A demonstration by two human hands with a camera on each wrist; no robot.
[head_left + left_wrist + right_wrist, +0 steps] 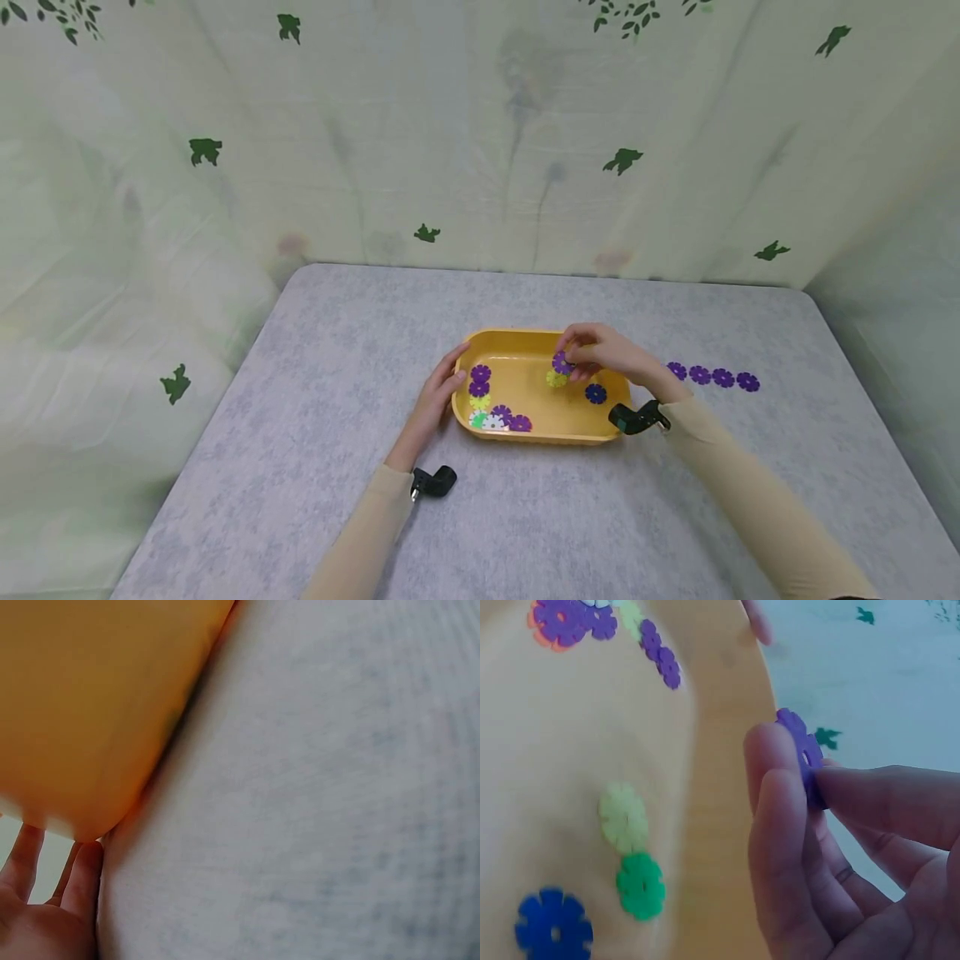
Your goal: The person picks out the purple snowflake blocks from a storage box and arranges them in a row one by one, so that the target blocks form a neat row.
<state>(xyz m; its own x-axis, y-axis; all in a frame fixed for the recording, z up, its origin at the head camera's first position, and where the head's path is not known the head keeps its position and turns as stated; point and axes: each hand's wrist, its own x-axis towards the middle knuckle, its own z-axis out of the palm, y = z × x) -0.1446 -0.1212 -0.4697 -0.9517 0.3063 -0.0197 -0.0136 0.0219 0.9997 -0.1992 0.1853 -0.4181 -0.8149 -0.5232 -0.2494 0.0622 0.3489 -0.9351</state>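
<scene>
In the head view, my left hand (pixel 435 397) rests against the left end of a yellow tray (pixel 540 437), its fingers fairly straight. The left wrist view shows those fingertips (pixel 87 862) touching the tray's outer wall (pixel 82 712). Over the tray's right half, my right hand (pixel 611 350) pinches a purple flower-shaped plastic piece (pixel 802 754) between thumb and fingers. Below it in the tray lie a yellow piece (pixel 622 817), a green piece (pixel 640 886) and a blue piece (pixel 553 926). More purple pieces (pixel 480 375) lie at the tray's left end, near yellow and white ones.
A row of several purple flower pieces (pixel 722 377) lies on the grey table (pixel 360 333) to the right of the tray, partly behind my right wrist. A pale curtain (pixel 465 125) with green leaf shapes hangs behind the table and along its sides.
</scene>
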